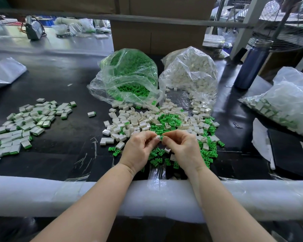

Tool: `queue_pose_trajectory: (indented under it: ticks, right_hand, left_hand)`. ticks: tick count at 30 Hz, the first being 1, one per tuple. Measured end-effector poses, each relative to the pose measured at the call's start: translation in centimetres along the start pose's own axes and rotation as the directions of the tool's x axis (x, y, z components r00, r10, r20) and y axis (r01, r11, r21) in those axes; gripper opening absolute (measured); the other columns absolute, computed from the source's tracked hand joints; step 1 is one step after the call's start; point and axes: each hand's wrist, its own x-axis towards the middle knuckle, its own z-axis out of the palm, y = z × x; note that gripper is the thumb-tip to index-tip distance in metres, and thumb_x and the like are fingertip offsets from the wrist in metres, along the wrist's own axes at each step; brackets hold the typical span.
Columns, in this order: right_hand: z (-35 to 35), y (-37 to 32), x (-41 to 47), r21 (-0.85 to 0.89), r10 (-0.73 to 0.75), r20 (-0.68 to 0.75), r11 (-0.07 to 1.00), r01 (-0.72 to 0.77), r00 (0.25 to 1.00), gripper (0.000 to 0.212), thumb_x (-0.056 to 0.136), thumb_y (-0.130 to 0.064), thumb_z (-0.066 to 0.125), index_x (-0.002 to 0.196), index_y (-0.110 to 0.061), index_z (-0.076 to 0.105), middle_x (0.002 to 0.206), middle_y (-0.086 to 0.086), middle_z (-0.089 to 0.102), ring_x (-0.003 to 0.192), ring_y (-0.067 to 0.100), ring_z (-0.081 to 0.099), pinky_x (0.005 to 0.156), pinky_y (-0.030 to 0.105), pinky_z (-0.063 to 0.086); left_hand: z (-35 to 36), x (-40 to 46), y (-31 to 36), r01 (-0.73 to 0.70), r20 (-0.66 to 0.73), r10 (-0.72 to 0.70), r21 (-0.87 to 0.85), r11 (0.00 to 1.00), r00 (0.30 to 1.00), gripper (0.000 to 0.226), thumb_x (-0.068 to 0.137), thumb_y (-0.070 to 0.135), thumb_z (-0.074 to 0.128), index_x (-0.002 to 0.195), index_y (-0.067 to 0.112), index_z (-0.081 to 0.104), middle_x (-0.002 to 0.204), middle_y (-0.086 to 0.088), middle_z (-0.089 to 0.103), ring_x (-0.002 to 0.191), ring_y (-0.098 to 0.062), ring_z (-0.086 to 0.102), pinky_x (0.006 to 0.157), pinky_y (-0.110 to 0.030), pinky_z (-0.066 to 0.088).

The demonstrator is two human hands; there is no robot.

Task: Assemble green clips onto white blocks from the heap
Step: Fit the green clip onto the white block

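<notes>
My left hand (138,147) pinched a light, stiff white block (157,137) by its sides; my right hand (184,147) pinched a tiny green clip (162,137), probably slippery.

Bare black tabletop (63,81) lies between the assembled pile (24,123) and mixed heap (164,123); two bulging bags (129,74) and a blue bottle (250,65) block the far side

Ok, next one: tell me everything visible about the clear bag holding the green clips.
The bag of green clips is thin, clear, crinkled plastic, slumped on the black tabletop in front of a cardboard box. It is well filled with small green clips, and its open mouth faces the person, spilling clips toward the mixed heap. The bag of white blocks sits right beside it. Neither hand touches it.
</notes>
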Motion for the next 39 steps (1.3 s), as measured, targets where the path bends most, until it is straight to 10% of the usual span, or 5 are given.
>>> queue_pose_trajectory:
  ticks: [6,18,39]
  right_hand:
    - [0.27,0.46,0.15,-0.129,-0.003,-0.04,0.992,-0.002,0.999,0.015,0.086,-0.011,0.065,0.075,-0.02,0.065,0.063,-0.009,0.065,0.057,-0.004,0.06,0.056,0.012,0.048]
    - [0.19,0.7,0.47,-0.309,0.028,0.042,0.951,-0.013,0.999,0.012,0.087,-0.014,0.063,0.075,-0.016,0.063,0.062,-0.008,0.056,0.06,0.009,0.051,0.063,0.031,0.047]
    - [0.33,0.22,0.22,-0.238,0.021,0.021,0.971,-0.015,1.0,0.013,0.085,-0.014,0.067,0.073,-0.018,0.065,0.068,-0.003,0.064,0.065,0.014,0.06,0.064,0.029,0.051]
  left_hand:
    - [-0.04,-0.04,-0.16,0.052,0.096,-0.042,-0.107,0.993,0.995,0.013,0.091,0.02,0.057,0.088,0.014,0.067,0.076,-0.001,0.066,0.076,-0.021,0.062,0.075,-0.034,0.051]
    - [-0.06,-0.28,-0.18,0.066,0.088,-0.07,0.049,0.997,0.994,0.018,0.088,0.021,0.061,0.1,0.011,0.069,0.092,-0.005,0.061,0.087,-0.015,0.054,0.081,-0.018,0.039]
    - [0.16,-0.31,0.31,-0.021,0.034,0.018,0.107,0.994,0.999,0.019,0.09,0.019,0.059,0.099,0.007,0.07,0.09,-0.011,0.068,0.089,-0.023,0.058,0.082,-0.03,0.043]
